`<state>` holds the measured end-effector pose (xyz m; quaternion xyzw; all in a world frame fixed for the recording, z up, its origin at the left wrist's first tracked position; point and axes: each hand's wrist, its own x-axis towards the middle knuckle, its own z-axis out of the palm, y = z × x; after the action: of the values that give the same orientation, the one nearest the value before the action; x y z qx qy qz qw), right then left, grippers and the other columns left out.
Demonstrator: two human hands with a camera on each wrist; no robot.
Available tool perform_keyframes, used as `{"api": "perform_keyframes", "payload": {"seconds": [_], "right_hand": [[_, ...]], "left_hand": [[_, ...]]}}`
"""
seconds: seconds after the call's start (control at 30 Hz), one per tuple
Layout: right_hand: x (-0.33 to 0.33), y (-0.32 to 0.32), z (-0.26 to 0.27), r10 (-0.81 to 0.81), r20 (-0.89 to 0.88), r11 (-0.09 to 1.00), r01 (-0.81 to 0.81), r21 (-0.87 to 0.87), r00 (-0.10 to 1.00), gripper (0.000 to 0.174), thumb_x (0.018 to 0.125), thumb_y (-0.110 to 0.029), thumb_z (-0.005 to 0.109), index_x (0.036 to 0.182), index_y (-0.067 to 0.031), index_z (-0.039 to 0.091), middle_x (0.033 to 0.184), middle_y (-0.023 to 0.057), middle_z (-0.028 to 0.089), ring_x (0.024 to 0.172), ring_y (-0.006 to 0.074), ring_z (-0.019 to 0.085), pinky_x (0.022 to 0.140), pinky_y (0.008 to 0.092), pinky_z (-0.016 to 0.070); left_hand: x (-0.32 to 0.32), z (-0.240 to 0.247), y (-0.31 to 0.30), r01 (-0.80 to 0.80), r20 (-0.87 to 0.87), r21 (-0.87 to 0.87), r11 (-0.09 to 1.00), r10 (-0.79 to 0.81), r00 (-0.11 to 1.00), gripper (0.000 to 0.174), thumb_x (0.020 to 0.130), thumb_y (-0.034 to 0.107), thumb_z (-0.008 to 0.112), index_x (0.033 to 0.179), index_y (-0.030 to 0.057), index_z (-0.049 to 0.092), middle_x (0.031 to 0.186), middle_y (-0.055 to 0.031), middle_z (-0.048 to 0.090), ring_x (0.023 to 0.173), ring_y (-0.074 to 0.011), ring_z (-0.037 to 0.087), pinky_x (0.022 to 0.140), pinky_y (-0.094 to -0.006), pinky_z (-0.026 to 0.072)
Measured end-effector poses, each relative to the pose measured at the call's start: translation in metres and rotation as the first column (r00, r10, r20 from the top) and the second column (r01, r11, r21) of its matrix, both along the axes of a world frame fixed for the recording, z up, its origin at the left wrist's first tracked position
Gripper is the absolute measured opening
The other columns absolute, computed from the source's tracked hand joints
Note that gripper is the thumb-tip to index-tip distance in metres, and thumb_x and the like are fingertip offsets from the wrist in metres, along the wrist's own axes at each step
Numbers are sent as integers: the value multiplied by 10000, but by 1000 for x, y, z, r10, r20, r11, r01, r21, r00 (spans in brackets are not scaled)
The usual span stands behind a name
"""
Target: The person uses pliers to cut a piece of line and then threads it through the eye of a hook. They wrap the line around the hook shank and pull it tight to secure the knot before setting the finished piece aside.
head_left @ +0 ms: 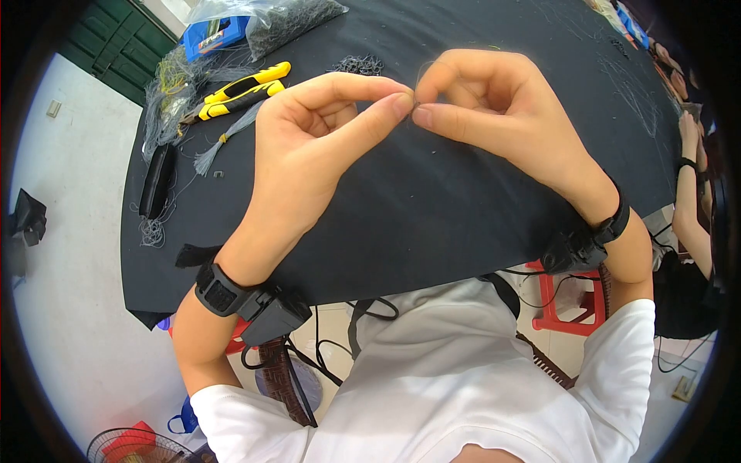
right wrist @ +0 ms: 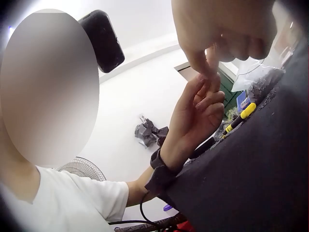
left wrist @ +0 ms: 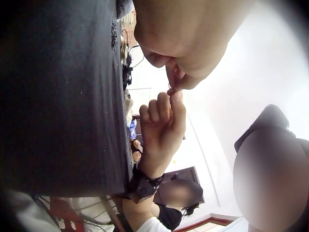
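Observation:
Both hands are raised over the black-covered table (head_left: 370,216), their fingertips meeting. The left hand (head_left: 316,139) pinches a fine, thin strand between thumb and forefinger. From the right, the right hand (head_left: 502,108) pinches at the same spot, and a thin loop of the strand (head_left: 418,76) curves up beside its forefinger. Thumb and forefinger of each hand also touch in the left wrist view, where the right hand (left wrist: 161,121) is below. What exactly lies between the fingertips is too small to tell.
Yellow-black pliers (head_left: 239,91), a tied bundle of strands (head_left: 224,140), a black case (head_left: 157,181) and a blue box (head_left: 212,37) lie at the table's left. A small dark pile (head_left: 359,65) sits behind the left hand. Loose strands (head_left: 633,96) lie at the right.

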<state>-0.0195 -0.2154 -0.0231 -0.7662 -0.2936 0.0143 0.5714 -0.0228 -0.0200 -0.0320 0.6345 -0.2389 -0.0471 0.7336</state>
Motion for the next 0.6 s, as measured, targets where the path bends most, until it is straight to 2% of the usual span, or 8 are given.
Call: {"api": "perform_keyframes", "payload": {"seconds": [0.2, 0.3, 0.6], "right_hand": [[5, -1, -6, -34, 58, 999, 32, 25, 998, 135, 800, -157, 616, 812, -23, 608, 481, -89, 335, 438, -4, 276, 415, 206, 188], [5, -1, -6, -34, 47, 999, 32, 44, 998, 134, 803, -158, 610, 813, -25, 608, 479, -89, 336, 436, -4, 277, 413, 207, 189], [2, 0, -4, -35, 11, 999, 34, 32, 999, 126, 801, -150, 618, 807, -25, 606, 476, -84, 338, 435, -3, 278, 412, 206, 190]], "left_hand": [[0, -1, -3, -35, 21, -37, 999, 36, 999, 153, 789, 8, 625, 933, -43, 624, 809, -47, 639, 684, -21, 551, 592, -126, 410], [0, -3, -4, -69, 50, 18, 997, 68, 996, 155, 788, 49, 629, 936, 3, 641, 729, 33, 597, 524, 17, 350, 464, -153, 223], [1, -2, 0, -60, 12, 101, 993, 59, 998, 159, 773, 14, 634, 929, -15, 639, 719, 18, 598, 568, 13, 449, 504, -125, 294]]}}
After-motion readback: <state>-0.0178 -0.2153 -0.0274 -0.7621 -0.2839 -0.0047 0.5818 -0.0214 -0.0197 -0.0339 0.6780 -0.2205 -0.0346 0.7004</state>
